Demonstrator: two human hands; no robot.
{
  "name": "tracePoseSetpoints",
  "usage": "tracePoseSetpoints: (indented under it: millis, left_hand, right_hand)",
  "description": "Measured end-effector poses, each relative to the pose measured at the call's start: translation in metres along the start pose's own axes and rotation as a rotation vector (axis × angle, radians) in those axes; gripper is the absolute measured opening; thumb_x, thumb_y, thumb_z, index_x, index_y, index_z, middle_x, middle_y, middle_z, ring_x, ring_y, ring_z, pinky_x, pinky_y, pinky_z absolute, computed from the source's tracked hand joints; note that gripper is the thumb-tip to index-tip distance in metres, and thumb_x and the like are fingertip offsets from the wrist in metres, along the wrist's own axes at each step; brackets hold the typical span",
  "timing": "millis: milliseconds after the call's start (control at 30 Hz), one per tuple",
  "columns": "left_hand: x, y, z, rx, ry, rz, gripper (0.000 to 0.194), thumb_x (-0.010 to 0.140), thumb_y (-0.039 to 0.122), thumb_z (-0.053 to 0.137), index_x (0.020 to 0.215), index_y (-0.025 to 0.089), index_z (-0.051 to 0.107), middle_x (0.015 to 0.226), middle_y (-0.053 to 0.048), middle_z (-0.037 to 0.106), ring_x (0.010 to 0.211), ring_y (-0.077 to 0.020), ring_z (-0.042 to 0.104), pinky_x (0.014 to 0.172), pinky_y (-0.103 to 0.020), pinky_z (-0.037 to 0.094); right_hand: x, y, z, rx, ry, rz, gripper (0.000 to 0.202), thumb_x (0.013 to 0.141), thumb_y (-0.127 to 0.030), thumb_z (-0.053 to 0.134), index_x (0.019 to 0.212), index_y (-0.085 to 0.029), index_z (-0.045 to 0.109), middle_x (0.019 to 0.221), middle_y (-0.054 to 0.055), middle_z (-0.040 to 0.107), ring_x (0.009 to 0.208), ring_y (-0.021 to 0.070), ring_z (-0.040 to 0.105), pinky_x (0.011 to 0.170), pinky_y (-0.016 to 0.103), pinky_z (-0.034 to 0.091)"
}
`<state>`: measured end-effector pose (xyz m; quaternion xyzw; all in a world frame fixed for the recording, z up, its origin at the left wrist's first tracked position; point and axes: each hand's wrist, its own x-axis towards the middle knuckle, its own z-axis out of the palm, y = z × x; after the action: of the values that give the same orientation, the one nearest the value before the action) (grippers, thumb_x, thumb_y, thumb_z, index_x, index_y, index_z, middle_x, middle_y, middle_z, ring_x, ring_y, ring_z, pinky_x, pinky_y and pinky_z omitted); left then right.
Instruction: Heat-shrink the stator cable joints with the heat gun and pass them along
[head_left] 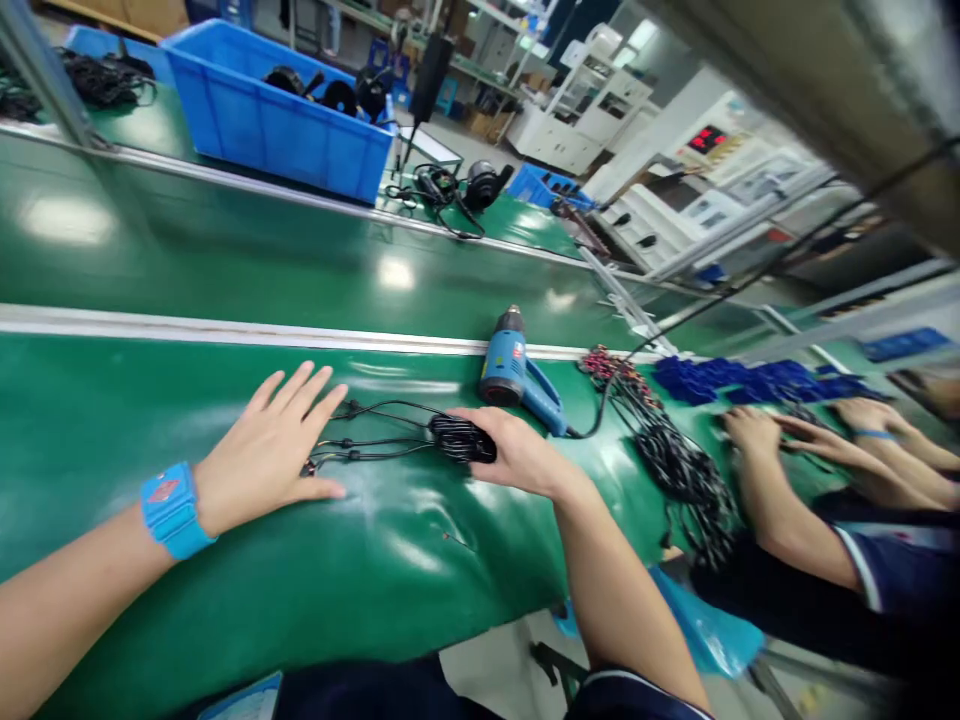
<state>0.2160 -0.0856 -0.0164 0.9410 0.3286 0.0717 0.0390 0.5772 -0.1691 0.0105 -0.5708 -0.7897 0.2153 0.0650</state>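
Note:
My right hand (517, 450) is wrapped round a coiled bundle of black cable (454, 438) on the green mat (360, 580). From the bundle several thin black leads (382, 452) run left, with small dark lumps along them. Over the far ends of these leads my left hand (274, 440) lies flat, fingers spread, a blue wrist strap (176, 510) behind it. The lead tips are partly hidden beneath its palm. Just beyond my right hand lies a blue heat gun (510, 365), nozzle pointing away and its cord trailing right.
A pile of black cables (679, 460) with reddish ends lies to the right. Past it are blue bundles (735, 380) and co-workers' hands (757, 435). A blue crate (277, 125) holding black parts stands behind a raised rail (225, 330). A black motor-like part (484, 185) sits beside it.

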Motion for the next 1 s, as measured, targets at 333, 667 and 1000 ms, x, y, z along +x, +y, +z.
tracePoseSetpoints:
  millis: [333,667,1000]
  left_hand:
    - [0.008,-0.012,0.071,-0.012,0.093,0.151,0.111,0.084,0.082,0.046,0.162,0.014,0.006,0.166,-0.016,0.017,0.153,-0.0390,0.023,0.122,-0.055,0.029]
    - [0.003,0.004,0.084,-0.021,0.150,0.239,0.108,0.081,0.076,0.054,0.162,0.024,0.005,0.168,-0.012,0.016,0.152,-0.0412,0.023,0.117,-0.062,0.036]
    - [0.000,-0.007,0.097,0.000,0.129,0.216,0.097,0.085,0.071,0.050,0.162,0.028,0.007,0.168,-0.008,0.016,0.154,-0.0385,0.019,0.117,-0.063,0.036]
  right_hand:
    - [-0.066,-0.025,0.011,0.095,0.061,0.170,0.073,0.077,-0.010,0.071,0.144,-0.024,0.048,0.118,0.006,0.061,0.106,0.0240,0.061,0.094,0.035,0.049]
    - [-0.149,0.032,0.014,0.089,0.247,0.395,0.068,0.079,-0.016,0.073,0.143,-0.029,0.054,0.114,0.004,0.063,0.102,0.0218,0.062,0.095,0.033,0.048]
    - [-0.209,0.089,0.016,-0.143,0.417,0.783,0.061,0.080,-0.030,0.077,0.138,-0.019,0.059,0.125,0.016,0.061,0.117,0.0358,0.058,0.102,0.055,0.046]
